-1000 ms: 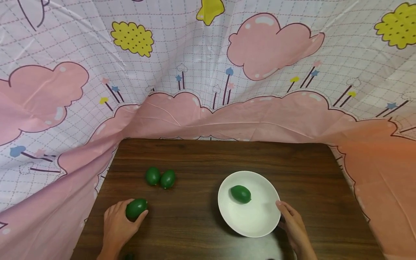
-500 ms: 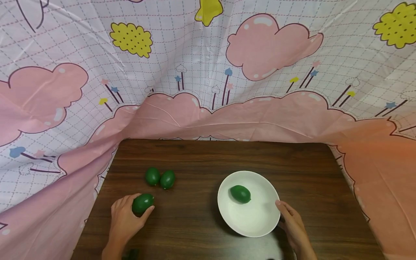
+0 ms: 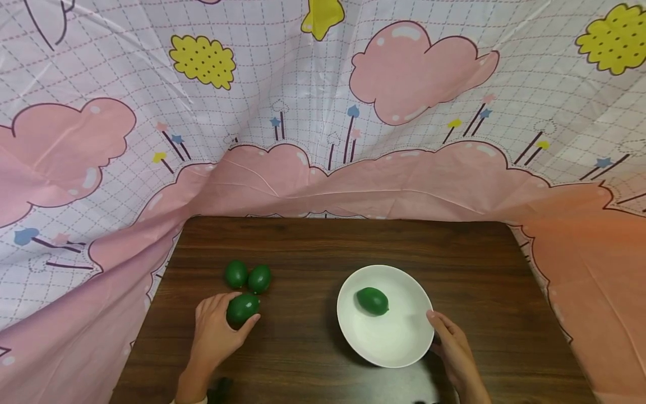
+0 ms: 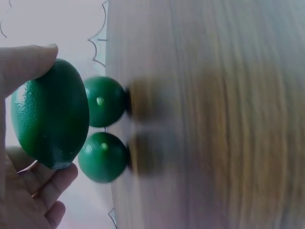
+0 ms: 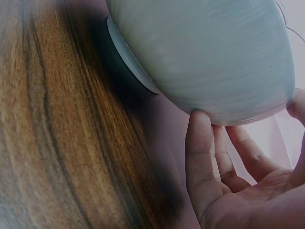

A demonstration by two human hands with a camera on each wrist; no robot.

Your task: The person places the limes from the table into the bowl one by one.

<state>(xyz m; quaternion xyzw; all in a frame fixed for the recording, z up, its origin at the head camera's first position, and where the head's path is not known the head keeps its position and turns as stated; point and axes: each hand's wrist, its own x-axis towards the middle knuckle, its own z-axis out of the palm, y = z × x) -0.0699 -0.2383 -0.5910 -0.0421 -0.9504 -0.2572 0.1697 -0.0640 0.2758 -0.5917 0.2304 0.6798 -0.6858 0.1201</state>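
Lime (image 3: 243, 308) in the left hand (image 3: 218, 331) is sitting well left of the white bowl (image 3: 398, 336), at roughly the same depth, with a wide stretch of brown table (image 3: 303, 359) lying between. Left hand is gripping it, thumb on the near side, fingers wrapping the far side; left wrist view is showing it above the wood, so I'm reading it as lifted. Long axis is running mostly left-right in the head view, slightly slanted, free tip pointing right, roughly bowlward. Right hand (image 3: 454, 348) is holding the bowl at its right side, thumb at the rim, fingertips pressing the outer wall, so it's leaving the bowl's left side facing the lime. Can't tell if the bowl's foot is resting flat. Another lime (image 3: 373, 301) is lying inside, left of the bowl's middle, long axis slanting from far left to near right. Two more, left lime (image 3: 236, 274) and right lime (image 3: 259, 279), are sitting side by side just beyond the held one; left hand is much nearer to those. Whether the held one is touching the right lime, I'm not able to tell. Sideways gap to the bowl is looking like the key relation
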